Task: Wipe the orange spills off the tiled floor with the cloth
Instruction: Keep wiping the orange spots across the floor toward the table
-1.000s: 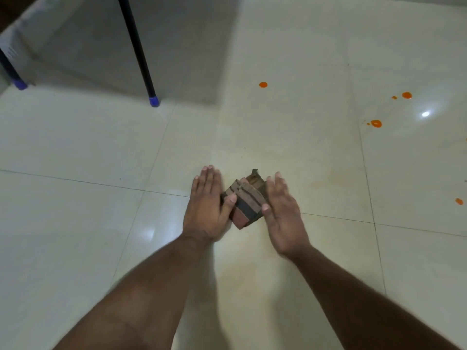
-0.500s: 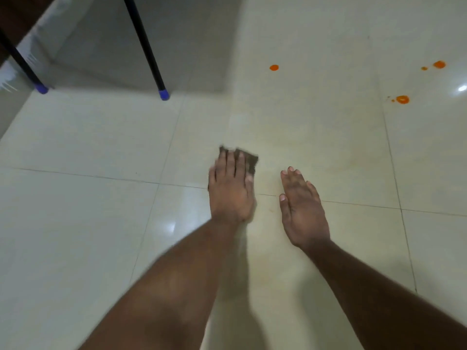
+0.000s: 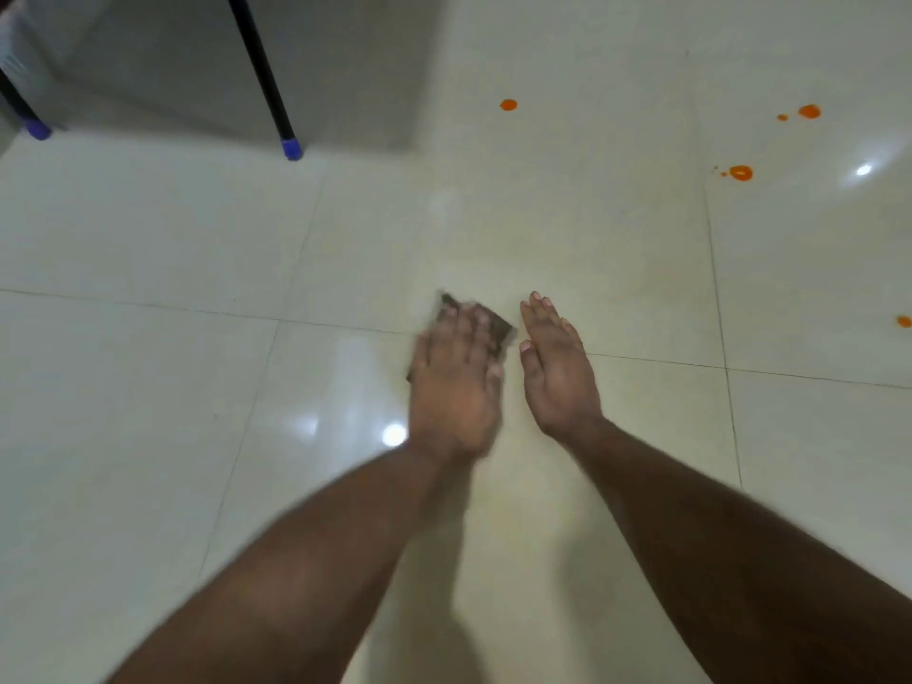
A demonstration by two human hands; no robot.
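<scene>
The left hand lies flat, fingers spread, and presses a small folded brown cloth on the glossy cream tiled floor; the hand is blurred, and only the far edge of the cloth shows past the fingertips. The right hand rests open and flat just beside it at 3 o'clock, holding nothing. Round orange spills sit well apart at 1 and 2 o'clock, and one at 12 o'clock. A thin black leg with a blue cap stands at 11 o'clock. Compared with half a second ago, the left hand and cloth lie closer to the right hand.
</scene>
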